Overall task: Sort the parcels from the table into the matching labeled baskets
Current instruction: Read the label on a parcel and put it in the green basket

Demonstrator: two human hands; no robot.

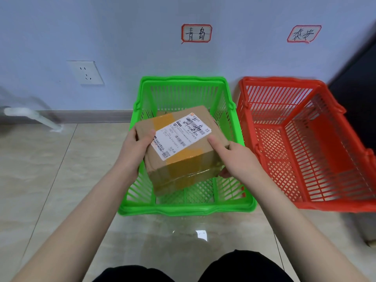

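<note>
One brown taped parcel (184,169), white label (181,137)

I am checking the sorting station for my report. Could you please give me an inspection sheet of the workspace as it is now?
Surface: glossy beige tiled floor; no table in view.
Job's things: taped cardboard parcel with a white shipping label, held over the green basket; red basket beside it, nothing seen inside; a wall label above the green one, another label above the red one.
Clutter: nothing seen.
Hands: left hand and right hand both grip the parcel, thumbs on top.
Cables: nothing seen.
Surroundings: pale wall, wall socket, white pipe at left, dark panel at right.
</note>
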